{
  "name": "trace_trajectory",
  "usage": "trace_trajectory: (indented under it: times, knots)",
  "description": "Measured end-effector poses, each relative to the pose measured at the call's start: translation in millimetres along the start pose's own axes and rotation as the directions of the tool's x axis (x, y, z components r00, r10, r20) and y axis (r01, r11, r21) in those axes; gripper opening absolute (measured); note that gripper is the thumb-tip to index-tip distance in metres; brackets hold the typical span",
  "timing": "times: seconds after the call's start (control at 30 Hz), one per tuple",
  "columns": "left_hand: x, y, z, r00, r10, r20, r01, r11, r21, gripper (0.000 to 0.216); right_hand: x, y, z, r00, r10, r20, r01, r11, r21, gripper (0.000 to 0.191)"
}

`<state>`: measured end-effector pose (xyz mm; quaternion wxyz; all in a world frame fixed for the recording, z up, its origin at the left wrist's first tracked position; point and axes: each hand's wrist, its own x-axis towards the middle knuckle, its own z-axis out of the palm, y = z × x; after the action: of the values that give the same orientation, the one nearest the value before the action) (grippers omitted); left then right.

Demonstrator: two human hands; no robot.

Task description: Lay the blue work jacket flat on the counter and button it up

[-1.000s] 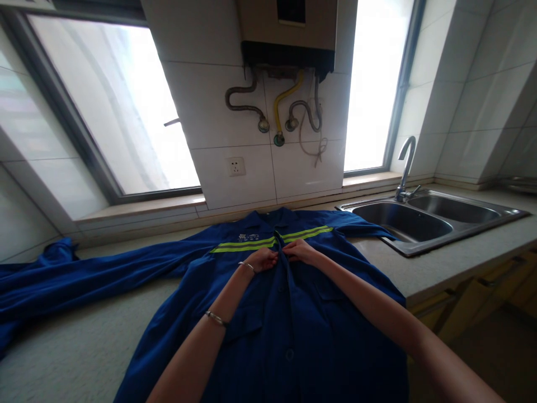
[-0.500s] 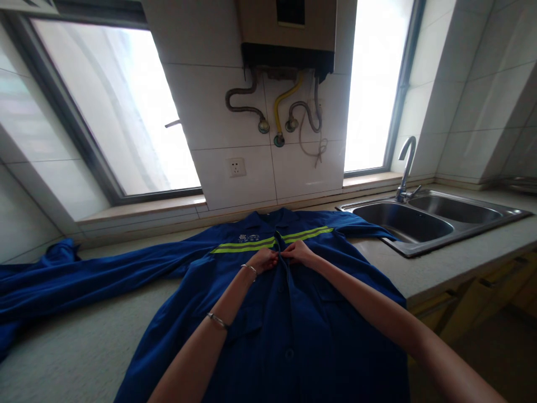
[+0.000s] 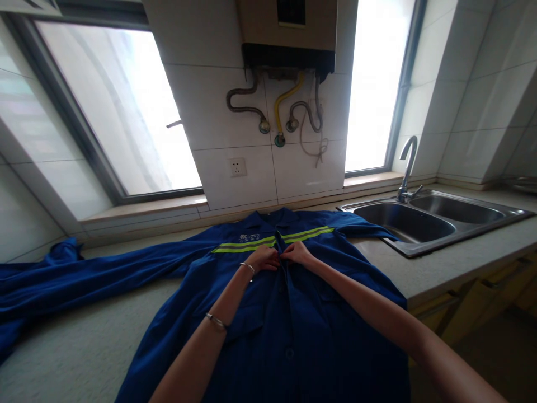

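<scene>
Far left: one bright, grey-framed window [image 3: 121,112], its top cut off. Below it, one pale speckled counter [image 3: 96,319]. One royal-blue cloth jacket [image 3: 268,313] lies front up along the counter; two sleeves, the left one running out of frame, the right one's end at the sink. Two yellow-green stripes cross the chest; white print above, unreadable. Two silvery bangles on the left arm. Left hand [image 3: 265,258]: fingers curled closed on the jacket's front edge, tips partly hidden. Right hand [image 3: 297,253]: thumb and finger pinched on the same edge, just beside the left. Whatever sits between the fingertips: cannot tell. Below, one button plain, another dim. Far right: one steel sink [image 3: 474,232], two basins, one curved chrome tap [image 3: 409,165]; basin floors lost in shadow.
</scene>
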<state>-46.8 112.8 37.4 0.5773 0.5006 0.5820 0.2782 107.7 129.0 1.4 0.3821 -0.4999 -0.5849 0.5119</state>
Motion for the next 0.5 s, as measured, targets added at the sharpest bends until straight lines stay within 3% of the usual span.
trace_trajectory:
  times: [0.2, 0.5]
  knots:
    - [-3.7, 5.5, 4.4, 0.998, 0.007, -0.059, -0.002, 0.995, 0.101, 0.025, -1.1, 1.9, 3.7, 0.997, -0.063, -0.052, 0.054, 0.986, -0.16, 0.009]
    - [-0.4, 1.3, 5.4, 0.988, 0.051, -0.145, -0.032, 0.991, 0.132, 0.023, -10.0, -0.5, 8.1, 0.938, -0.342, -0.06, 0.28, 0.846, -0.454, 0.013]
